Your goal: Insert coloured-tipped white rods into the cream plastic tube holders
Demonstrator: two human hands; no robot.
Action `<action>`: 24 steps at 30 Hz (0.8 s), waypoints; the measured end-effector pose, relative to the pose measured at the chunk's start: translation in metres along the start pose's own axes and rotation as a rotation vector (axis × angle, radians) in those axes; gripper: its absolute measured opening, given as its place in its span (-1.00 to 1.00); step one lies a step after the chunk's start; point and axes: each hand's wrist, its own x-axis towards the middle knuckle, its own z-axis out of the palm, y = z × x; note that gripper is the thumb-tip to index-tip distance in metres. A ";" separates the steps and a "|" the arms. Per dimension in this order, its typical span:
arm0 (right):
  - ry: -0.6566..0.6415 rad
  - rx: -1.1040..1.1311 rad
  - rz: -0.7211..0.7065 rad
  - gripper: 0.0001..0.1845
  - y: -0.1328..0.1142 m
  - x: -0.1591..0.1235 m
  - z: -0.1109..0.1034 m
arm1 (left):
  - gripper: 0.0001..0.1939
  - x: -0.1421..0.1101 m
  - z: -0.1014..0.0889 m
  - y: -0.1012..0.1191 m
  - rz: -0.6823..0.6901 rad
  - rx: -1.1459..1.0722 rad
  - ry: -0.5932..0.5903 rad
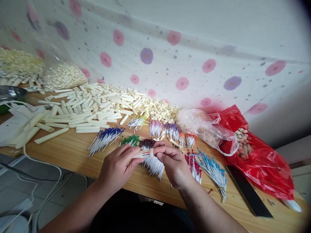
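Observation:
My left hand (119, 166) is closed around a cream multicolour pen barrel (143, 154), which lies almost level above the table edge. Small coloured bits show through a slot near its right end. My right hand (171, 163) pinches that end between thumb and fingers. Just behind and below the hands are bunches of thin white refills with coloured heads: dark purple (153, 165), green (131, 139), blue (105, 139), red (194, 166) and light blue (213, 171). What my right fingertips cover is hidden.
Many cream tubes (97, 100) are heaped along the back of the wooden table (70, 158), beside short cream pieces (161, 110). Clear plastic bags (65, 76) and a red bag (264, 158) stand at the sides. A flat black object (250, 192) lies front right. Cables hang at left.

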 end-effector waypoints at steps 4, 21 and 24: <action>-0.192 -0.342 -0.123 -0.86 0.018 0.047 0.006 | -0.81 -0.018 -0.007 -0.021 -0.177 -0.122 -0.002; -0.835 -1.159 -0.416 -0.74 0.125 0.197 0.087 | -0.64 -0.057 -0.029 -0.082 -0.765 -0.245 0.106; -0.837 -1.203 -0.434 -0.75 0.131 0.208 0.095 | -0.63 -0.057 -0.028 -0.086 -0.793 -0.290 0.085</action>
